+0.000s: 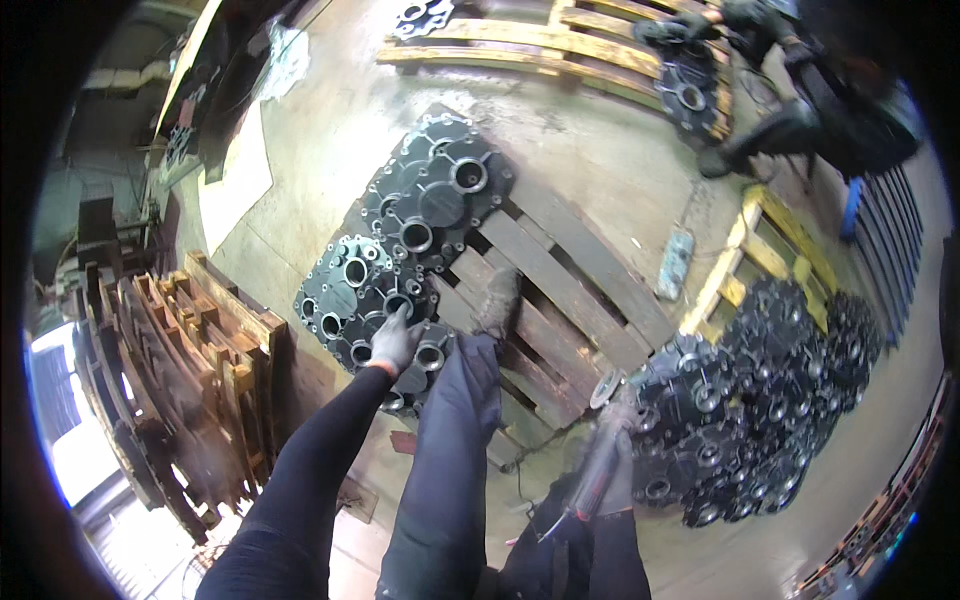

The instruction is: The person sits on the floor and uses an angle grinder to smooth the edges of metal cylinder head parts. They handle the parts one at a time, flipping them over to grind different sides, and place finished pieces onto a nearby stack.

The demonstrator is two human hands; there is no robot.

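Note:
Several black cast metal covers (440, 203) with round machined bores lie grouped on the far left part of a wooden pallet. My left hand (396, 343), in a grey glove, is at the nearer group, its fingers curled at the bore rim of a black metal cover (428, 357). Low on the right, my gloved right hand (618, 480) is wrapped round the body of an angle grinder (597, 465). The grinder's disc (605, 388) points away from me, beside a big heap of similar black covers (690, 400). Motion slightly blurs the grinder.
My boot (498, 303) stands on the pallet's grey slats (560, 280). Wooden pallets (215, 370) stand stacked at left. A yellow pallet frame (745, 255) and a bluish cylinder (677, 265) are at right. Farther back, another person (820, 100) bends over a cover (688, 95) on a pallet.

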